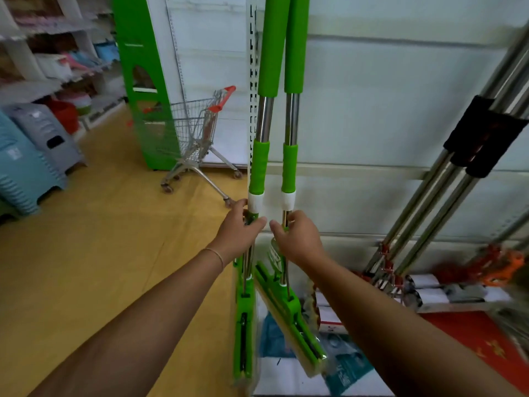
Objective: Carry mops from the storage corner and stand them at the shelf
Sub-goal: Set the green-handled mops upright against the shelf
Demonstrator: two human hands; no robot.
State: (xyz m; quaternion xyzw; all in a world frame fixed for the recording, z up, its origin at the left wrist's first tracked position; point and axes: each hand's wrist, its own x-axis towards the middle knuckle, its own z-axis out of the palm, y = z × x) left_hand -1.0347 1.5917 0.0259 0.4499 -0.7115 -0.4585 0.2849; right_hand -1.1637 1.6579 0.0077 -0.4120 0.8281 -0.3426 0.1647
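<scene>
No writing is legible as the left hand (pixel 239 224) grips the left green mop (pixel 259 164) and the right hand (pixel 296 239) grips the right green mop (pixel 289 164), both upright against the white shelf panel (pixel 386 110), near a wire shopping cart (pixel 197 130) whose contents cannot be told.

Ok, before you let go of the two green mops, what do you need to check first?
1. Left hand grips the left green mop: ok.
2. Right hand grips the right green mop: ok.
3. Both poles stand nearly upright against the white shelf panel: ok.
4. Mop heads resting firmly on the floor: cannot tell.
5. Green poles clear of the leaning steel mops: ok.
6. Shopping cart out of the way: ok, it stands apart to the left.
</scene>
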